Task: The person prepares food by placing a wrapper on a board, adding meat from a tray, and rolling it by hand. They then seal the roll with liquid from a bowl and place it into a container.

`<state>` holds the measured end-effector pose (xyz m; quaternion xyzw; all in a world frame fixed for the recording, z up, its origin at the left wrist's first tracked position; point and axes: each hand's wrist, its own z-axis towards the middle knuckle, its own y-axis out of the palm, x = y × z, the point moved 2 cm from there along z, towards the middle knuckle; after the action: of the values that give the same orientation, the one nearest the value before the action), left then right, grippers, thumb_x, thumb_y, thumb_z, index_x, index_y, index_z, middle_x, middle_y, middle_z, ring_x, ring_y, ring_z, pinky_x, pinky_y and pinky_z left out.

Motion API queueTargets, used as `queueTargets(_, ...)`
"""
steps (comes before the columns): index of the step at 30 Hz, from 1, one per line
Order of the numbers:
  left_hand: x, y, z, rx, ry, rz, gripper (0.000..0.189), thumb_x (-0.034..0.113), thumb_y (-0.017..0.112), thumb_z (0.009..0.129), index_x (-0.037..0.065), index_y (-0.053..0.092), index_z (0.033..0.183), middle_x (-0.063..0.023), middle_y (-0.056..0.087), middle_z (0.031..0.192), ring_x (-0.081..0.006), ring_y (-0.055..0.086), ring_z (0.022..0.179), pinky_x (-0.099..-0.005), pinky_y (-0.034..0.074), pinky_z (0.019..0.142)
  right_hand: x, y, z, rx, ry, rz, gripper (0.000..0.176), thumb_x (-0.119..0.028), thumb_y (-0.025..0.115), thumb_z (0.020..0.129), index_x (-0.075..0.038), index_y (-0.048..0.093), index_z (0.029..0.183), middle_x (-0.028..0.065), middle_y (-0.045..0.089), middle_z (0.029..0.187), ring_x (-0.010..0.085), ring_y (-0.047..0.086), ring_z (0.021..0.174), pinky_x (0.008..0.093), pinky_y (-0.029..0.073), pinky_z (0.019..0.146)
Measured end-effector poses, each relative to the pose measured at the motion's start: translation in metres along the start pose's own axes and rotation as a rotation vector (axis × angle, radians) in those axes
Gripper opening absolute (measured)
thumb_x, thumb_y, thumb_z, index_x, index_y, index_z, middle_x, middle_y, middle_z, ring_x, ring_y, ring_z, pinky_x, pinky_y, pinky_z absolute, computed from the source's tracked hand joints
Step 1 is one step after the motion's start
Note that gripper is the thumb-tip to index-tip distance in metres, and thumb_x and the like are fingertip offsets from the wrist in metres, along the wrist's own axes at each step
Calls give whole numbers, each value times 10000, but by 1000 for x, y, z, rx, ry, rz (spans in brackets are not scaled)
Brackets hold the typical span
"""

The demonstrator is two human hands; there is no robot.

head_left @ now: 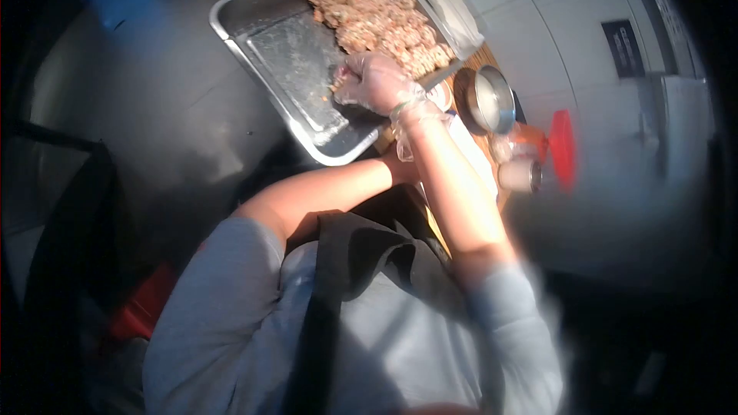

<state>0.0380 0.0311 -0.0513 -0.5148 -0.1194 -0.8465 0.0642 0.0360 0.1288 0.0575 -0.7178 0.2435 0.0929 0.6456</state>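
A deep rectangular metal tray (265,84) holds many lumpy, pinkish-orange food pieces (373,15), packed along its far and right side. My right hand (374,83), in a clear plastic glove, is over the tray beside the nearest pieces. Its fingers are curled closed; what they hold, if anything, cannot be made out. Small crumbs lie on the tray floor by the fingertips. My left hand (401,163) is low by the tray's near right corner, mostly behind my right forearm, with its fingers hidden.
Right of the tray, a round metal bowl (492,100) stands on a wooden surface (483,58). Nearby are a jar (520,175) and a container with a red lid (563,150). Clear plastic sheeting (442,4) hangs over the tray's right edge. A tiled wall (553,23) rises behind.
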Motion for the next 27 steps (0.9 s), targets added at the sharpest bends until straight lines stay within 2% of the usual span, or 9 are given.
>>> queueTargets(2,12,-7,-5,61,124,378,383,293,652,846,60,603,1147,-128,566,1268,-319,504,1205,-420,376,1041,-4,-19,-20,25,165,359,317,-171,741,728,-43,692,1013,46,686,795,199,660,775,300,519,763)
queueTargets(5,25,-3,6,-371,-165,1095,401,275,636,846,50,641,1177,-109,525,1307,-268,391,1304,-375,363,1077,8,-74,-84,303,48,540,333,-206,747,775,-35,689,1054,49,703,904,116,659,809,273,526,759)
queueTargets(6,20,-1,3,-158,-122,992,330,253,635,841,56,685,1101,-99,534,1297,-277,453,1249,-393,389,1056,15,-91,-111,392,148,422,402,-207,742,803,-7,654,1140,67,699,949,127,667,843,270,532,782)
queueTargets(13,37,-11,-5,-70,19,832,355,172,717,757,79,676,1098,-97,571,1245,-288,500,1214,-428,410,1015,51,-113,-275,856,87,480,323,-99,590,942,55,582,1226,150,627,1201,196,610,1087,319,475,958)
queueTargets(15,37,-10,-4,-70,26,864,356,177,720,756,78,674,1095,-95,575,1239,-286,499,1217,-426,411,1013,96,-68,-308,789,250,262,302,-89,580,951,44,579,1222,116,633,1189,182,615,1003,311,482,918)
queueTargets(17,37,-9,-4,-71,15,841,346,170,718,754,79,672,1085,-93,576,1239,-286,501,1215,-426,405,1021,104,-12,-323,714,395,768,203,-83,601,939,24,648,1105,75,673,1022,167,610,941,292,487,859)
queueTargets(18,37,-9,-4,-70,11,825,342,167,721,751,77,671,1078,-93,576,1238,-287,501,1214,-427,403,1024,84,-20,-326,682,336,142,161,-83,596,951,40,653,1038,64,673,921,143,612,878,263,494,824)
queueTargets(22,45,-7,1,-19,79,854,423,188,710,737,92,631,1141,-120,541,1262,-305,479,1232,-428,395,1033,120,-15,-373,1188,280,596,122,-84,625,938,20,645,998,74,665,859,122,612,767,279,515,763)
queueTargets(27,56,37,17,-293,144,823,571,179,739,697,85,566,1233,-142,512,1306,-329,449,1278,-434,382,1069,153,7,-342,763,523,462,460,-151,736,845,27,579,1238,123,594,1259,191,591,1078,309,474,942)
